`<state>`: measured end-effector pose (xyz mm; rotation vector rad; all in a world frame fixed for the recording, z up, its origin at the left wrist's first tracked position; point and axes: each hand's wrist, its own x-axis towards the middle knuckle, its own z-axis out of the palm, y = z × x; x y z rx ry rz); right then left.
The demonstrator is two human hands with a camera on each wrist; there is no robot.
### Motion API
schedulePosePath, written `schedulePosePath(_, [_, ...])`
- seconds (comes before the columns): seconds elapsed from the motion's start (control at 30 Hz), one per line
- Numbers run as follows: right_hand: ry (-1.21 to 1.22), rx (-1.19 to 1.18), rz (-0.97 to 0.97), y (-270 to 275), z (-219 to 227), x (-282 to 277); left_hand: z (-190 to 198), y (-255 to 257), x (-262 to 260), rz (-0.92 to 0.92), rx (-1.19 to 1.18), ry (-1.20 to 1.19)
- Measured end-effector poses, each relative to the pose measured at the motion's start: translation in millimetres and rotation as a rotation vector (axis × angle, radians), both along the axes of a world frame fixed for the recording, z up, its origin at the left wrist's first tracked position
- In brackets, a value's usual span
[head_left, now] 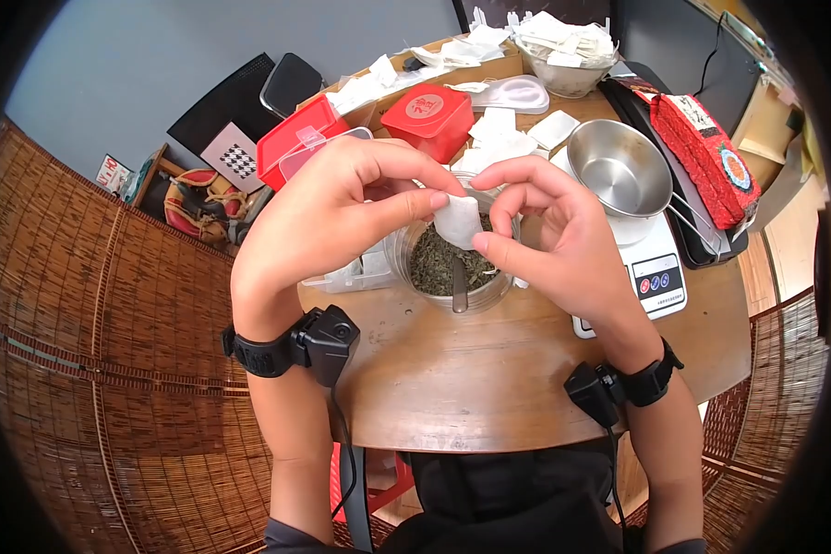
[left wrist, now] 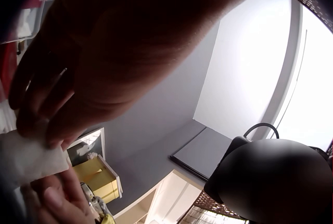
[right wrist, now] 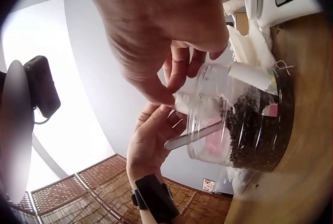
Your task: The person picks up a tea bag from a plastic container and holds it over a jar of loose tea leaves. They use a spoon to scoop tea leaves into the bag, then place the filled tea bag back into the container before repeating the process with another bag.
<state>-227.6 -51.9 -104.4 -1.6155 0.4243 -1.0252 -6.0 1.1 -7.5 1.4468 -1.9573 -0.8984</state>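
A small white pouch is held over the mouth of a clear jar of dark dried leaves. My left hand pinches the pouch's upper left corner between thumb and forefinger. With thumb and fingers, my right hand pinches its lower right edge. A metal spoon stands in the leaves, its handle leaning on the jar's rim. The right wrist view shows the pouch beside the jar's opening; in the left wrist view the pouch is blurred.
Right of the jar, a steel pan stands on a white scale. Behind are a red box, white pouches and a heaped bowl. A red patterned bag lies far right, a red container at left.
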Motion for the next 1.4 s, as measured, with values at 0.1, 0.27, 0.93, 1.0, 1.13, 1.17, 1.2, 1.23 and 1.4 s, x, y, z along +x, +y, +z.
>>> schedulePosePath(0.1, [0.019, 0.013, 0.002, 1.4, 3.0, -1.9, 2.5, 0.9, 0.0, -0.009, -0.007, -0.036])
schedulePosePath(0.27, [0.035, -0.034, 0.005, -1.8, -0.1, -1.6, 2.7, 1.2, 1.2, -0.003, 0.011, -0.037])
schedulePosePath(0.93, [-0.159, -0.091, -0.022, -8.2, -7.1, 0.1, 5.8, 3.9, -7.0, 0.134, 0.008, 0.244])
schedulePosePath(1.0, [-0.139, 0.029, -0.018, -7.0, -3.1, -1.7, 5.8, 4.3, -4.7, 0.137, -0.002, 0.227])
schedulePosePath(1.13, [-0.282, 0.198, -0.161, -12.4, 0.6, -3.5, 4.4, 5.0, 30.0, 0.255, 0.023, 0.049])
schedulePosePath(1.17, [-0.307, 0.213, -0.173, -14.2, -0.6, -3.1, 2.7, 5.6, 45.6, 0.275, 0.075, -0.054])
schedulePosePath(1.2, [-0.292, 0.229, -0.163, -18.7, -3.9, -5.1, 0.7, 9.3, 57.5, 0.272, 0.074, -0.056])
schedulePosePath(1.23, [-0.277, 0.245, -0.153, -22.4, -6.2, -7.5, -1.8, 14.4, 68.1, 0.332, 0.192, -0.236])
schedulePosePath(1.4, [-0.262, 0.388, -0.086, -23.9, -9.0, -5.8, -1.8, 19.7, 88.7, 0.451, 0.36, -0.525])
